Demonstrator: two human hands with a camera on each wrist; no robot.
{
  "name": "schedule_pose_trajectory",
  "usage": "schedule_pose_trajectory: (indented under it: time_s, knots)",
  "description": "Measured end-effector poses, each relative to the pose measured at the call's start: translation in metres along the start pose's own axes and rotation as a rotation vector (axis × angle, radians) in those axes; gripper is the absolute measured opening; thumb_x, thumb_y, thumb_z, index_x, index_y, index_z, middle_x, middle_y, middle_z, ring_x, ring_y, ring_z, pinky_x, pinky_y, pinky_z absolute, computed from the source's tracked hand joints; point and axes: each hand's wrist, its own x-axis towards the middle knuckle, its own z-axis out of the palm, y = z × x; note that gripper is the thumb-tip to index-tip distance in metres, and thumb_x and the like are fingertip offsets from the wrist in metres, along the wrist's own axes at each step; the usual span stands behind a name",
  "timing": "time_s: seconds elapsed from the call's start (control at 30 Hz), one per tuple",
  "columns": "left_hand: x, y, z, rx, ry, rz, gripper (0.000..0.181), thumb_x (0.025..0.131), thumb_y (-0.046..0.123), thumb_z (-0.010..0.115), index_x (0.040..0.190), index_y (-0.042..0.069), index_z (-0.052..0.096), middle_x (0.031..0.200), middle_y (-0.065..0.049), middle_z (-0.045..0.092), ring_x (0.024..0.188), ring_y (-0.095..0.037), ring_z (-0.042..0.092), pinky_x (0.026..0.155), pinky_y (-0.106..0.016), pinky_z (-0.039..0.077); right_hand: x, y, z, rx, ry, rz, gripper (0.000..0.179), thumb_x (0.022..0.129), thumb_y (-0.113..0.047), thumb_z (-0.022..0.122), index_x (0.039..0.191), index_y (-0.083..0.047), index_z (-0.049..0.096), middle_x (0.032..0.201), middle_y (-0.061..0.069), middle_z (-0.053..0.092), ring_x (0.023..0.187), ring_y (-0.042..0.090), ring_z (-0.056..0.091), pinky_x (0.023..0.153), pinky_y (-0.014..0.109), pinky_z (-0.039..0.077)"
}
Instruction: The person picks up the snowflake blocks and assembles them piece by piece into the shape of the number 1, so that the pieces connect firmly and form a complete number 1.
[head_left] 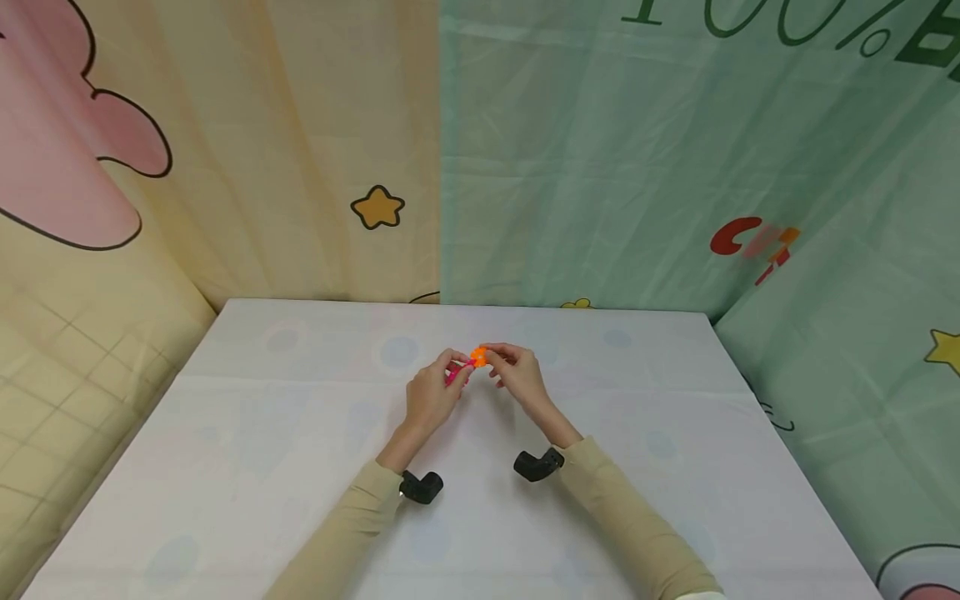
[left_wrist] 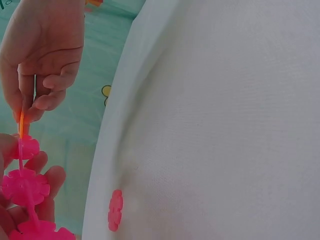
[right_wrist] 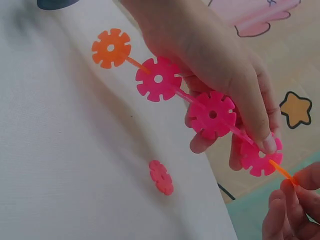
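My left hand (head_left: 433, 393) holds a chain of slotted flower-shaped plastic discs, its thumb on a pink disc (right_wrist: 254, 161). More pink discs (right_wrist: 169, 86) trail from it, joined by discs seen edge-on, out to an orange disc (right_wrist: 102, 51) at the far end. My right hand (head_left: 522, 382) pinches another orange disc (head_left: 480, 357), which stands edge-on in the right wrist view. Its edge meets the pink disc under the left thumb. Both hands are close together above the table.
A loose pink disc (left_wrist: 115, 210) lies on the white-covered table (head_left: 315, 517), near its far edge in the left wrist view. Printed curtains (head_left: 315, 125) hang behind and beside the table. Black cameras (head_left: 422, 488) are strapped at both wrists.
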Motion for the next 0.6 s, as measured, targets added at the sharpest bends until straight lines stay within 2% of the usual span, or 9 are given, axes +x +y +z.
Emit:
schedule_pose_trajectory:
  time_s: [0.17,0.33,0.47,0.6]
  knots:
    - [0.0003,-0.0024,-0.0013,-0.022,-0.024,-0.015,0.026,0.091,0.029,0.066,0.113,0.017,0.062,0.079,-0.001,0.068,0.05,-0.006,0.051,0.048,-0.023,0.04,0.003,-0.0003,-0.0038,0.01,-0.02,0.031,0.025,0.092,-0.019,0.062,0.114,-0.007,0.068,0.096,0.018,0.07,0.081,0.043,0.06,0.055,0.02,0.048]
    - [0.0012,-0.0039,-0.0031,-0.001,-0.026,-0.008,0.028,0.088,0.033,0.069,0.113,0.02,0.067,0.084,-0.003,0.07,0.049,-0.008,0.048,0.048,-0.023,0.039,0.0049,-0.0007,-0.0056,0.012,-0.04,0.035,0.024,0.091,-0.019,0.064,0.111,-0.007,0.068,0.096,0.02,0.07,0.082,0.045,0.06,0.056,0.022,0.048]
    - [0.0028,-0.0054,-0.0046,0.038,-0.012,0.014,0.033,0.084,0.038,0.072,0.111,0.02,0.069,0.09,-0.006,0.071,0.051,-0.01,0.046,0.049,-0.022,0.039,0.0053,-0.0015,-0.006,0.013,-0.052,0.032,0.023,0.091,-0.019,0.064,0.11,-0.006,0.069,0.096,0.018,0.071,0.082,0.044,0.06,0.056,0.023,0.049]
    - [0.0041,-0.008,-0.0064,0.052,0.014,0.03,0.034,0.083,0.035,0.075,0.112,0.019,0.069,0.094,-0.007,0.072,0.054,-0.01,0.046,0.049,-0.021,0.038,0.0067,-0.0005,-0.0064,0.028,-0.058,0.018,0.027,0.092,-0.024,0.064,0.111,-0.005,0.068,0.099,0.019,0.07,0.08,0.042,0.06,0.056,0.021,0.048]
